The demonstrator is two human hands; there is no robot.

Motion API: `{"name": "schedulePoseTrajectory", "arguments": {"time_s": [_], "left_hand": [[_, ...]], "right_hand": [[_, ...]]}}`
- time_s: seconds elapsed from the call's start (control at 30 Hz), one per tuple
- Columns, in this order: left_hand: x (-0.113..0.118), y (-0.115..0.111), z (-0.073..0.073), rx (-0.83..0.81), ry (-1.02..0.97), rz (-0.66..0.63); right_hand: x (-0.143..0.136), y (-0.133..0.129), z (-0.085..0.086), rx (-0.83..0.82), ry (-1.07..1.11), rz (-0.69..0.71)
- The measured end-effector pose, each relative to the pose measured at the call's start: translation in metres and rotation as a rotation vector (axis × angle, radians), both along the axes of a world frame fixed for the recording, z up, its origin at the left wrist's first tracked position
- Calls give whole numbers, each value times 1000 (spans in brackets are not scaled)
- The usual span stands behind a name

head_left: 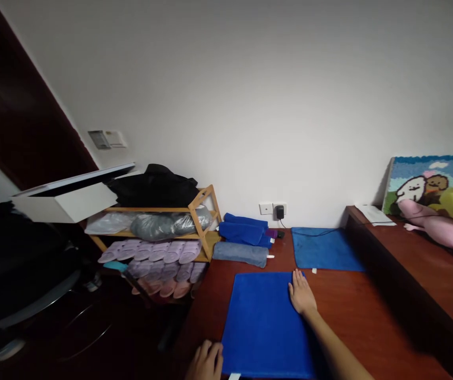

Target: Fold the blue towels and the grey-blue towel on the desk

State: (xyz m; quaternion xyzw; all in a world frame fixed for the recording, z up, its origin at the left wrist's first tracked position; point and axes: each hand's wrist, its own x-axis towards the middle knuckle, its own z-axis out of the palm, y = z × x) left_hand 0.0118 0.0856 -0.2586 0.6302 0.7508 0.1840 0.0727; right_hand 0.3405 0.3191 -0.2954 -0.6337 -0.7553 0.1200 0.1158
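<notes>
A bright blue towel (266, 327) lies spread flat on the reddish-brown tabletop, a white tag showing at its near edge. My right hand (302, 295) rests palm down on the towel's far right corner, fingers stretched out. At the near left edge is my left hand (205, 361), its fingers slightly bent and apart beside or on the towel's border; its lower part is cut off by the frame. Beyond the towel sit a rolled grey-blue towel (240, 254) and several folded dark blue towels (242, 230). Another blue towel (325, 249) lies flat at the back right.
Left of the table stands a wooden rack (200, 211) with several slippers (151, 252), a black bag (155, 187) and a white box (68, 203). A charger (280, 212) is plugged into the wall. On the raised right-hand surface are a pink plush toy (443, 227) and a dog picture (424, 179).
</notes>
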Motion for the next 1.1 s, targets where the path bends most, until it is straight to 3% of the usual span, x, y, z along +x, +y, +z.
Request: {"name": "schedulePoseTrajectory", "arguments": {"time_s": [0.07,0.17,0.27,0.33,0.43,0.53,0.67,0.73,0.8,0.9,1.0,1.1], "left_hand": [[24,23,8,105,61,-25],[89,81,15,207,44,-204],[160,144,8,185,59,-432],[186,176,-4,137,78,-487],[178,202,-20,85,95,-502],[124,206,-28,41,123,-443],[40,204,-26,-14,165,-315],[13,205,-23,-19,180,-287],[2,206,-20,-20,194,-285],[22,207,-14,27,196,-288],[80,201,-14,127,160,-381],[142,192,-23,177,118,-502]], "right_hand": [[1,-1,-3,2,-9,-1],[2,-1,-4,5,-7,1],[5,1,-9,19,-15,24],[6,3,-15,37,-28,48],[6,5,-24,56,-26,39],[5,6,-27,53,-29,9],[4,4,-24,48,-15,7],[4,4,-22,44,-5,3],[4,4,-22,42,-4,-1],[4,4,-22,46,2,-2],[4,5,-24,49,-5,-4],[4,6,-26,61,-32,2]]}}
